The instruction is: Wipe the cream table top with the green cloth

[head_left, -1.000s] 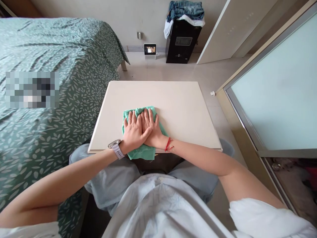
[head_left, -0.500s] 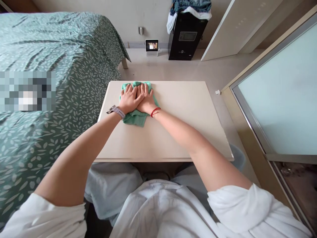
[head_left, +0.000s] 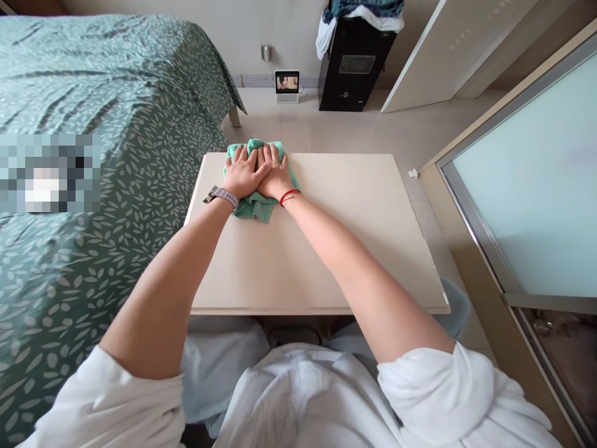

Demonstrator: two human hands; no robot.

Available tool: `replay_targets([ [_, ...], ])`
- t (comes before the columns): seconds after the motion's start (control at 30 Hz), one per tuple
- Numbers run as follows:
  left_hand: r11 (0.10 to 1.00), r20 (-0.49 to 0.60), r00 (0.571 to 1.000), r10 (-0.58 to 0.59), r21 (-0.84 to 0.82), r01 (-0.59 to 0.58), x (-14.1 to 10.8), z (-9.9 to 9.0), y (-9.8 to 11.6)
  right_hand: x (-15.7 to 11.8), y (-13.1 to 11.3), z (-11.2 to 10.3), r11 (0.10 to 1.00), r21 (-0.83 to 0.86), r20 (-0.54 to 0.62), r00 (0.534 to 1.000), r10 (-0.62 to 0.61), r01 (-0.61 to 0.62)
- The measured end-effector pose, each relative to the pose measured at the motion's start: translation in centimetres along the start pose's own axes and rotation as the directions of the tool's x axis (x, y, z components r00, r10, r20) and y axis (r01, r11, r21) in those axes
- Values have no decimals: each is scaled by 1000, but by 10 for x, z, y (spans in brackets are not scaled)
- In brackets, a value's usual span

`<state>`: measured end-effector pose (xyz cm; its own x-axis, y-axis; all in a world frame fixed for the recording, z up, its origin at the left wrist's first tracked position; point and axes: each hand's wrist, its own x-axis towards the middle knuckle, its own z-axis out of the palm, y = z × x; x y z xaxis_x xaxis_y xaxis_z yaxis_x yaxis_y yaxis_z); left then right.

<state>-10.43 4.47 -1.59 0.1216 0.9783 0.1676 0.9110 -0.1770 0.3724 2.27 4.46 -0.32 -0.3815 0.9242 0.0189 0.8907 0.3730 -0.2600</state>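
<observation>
A green cloth (head_left: 254, 208) lies crumpled at the far left corner of a small cream table (head_left: 340, 236), its bunched far end reaching past the edge. Both palms press down on it. My left hand (head_left: 242, 174), with a watch on the wrist, lies flat with fingers spread, its thumb crossing over my right hand. My right hand (head_left: 275, 177), a red cord at its wrist, rests flat on the cloth right beside it, fingers extended. Part of the cloth is hidden beneath the hands.
A bed with a green leaf-patterned cover (head_left: 153, 124) stands at left. Beyond the table are a small screen device (head_left: 286, 87) on the floor and a black cabinet (head_left: 349, 74) topped with clothes. Frosted sliding panels (head_left: 536, 168) run along the right.
Both hands and the cloth have slid slightly forward, away from me, so the cloth's far end now overhangs the table's far edge. My view has shifted a little.
</observation>
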Motion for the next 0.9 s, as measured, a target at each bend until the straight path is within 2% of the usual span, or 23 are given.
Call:
replay_targets([
  [0.13, 999, 21, 1000, -16, 43, 16, -17, -3, 6, -15, -4, -2, 1000, -3, 10, 1000, -23, 23],
  [0.27, 997, 52, 998, -31, 72, 27, -47, -7, 13, -47, -16, -7, 999, -25, 30, 999, -24, 25],
  [0.43, 993, 93, 995, -28, 116, 17, -108, -15, 25, -102, -36, -5, 998, -39, 52, 998, -37, 39],
  [0.73, 995, 70, 996, -51, 85, 45, -238, -24, 44, -206, -74, 6, 990, -24, 86, 987, -139, 141],
  [0.83, 996, 43, 997, -60, 70, 57, -264, -24, 43, -223, -82, 8, 982, -19, 107, 977, -182, 185],
  [0.9, 996, 36, 997, -61, 65, 59, -267, -23, 40, -224, -84, 12, 979, -17, 90, 975, -201, 203],
])
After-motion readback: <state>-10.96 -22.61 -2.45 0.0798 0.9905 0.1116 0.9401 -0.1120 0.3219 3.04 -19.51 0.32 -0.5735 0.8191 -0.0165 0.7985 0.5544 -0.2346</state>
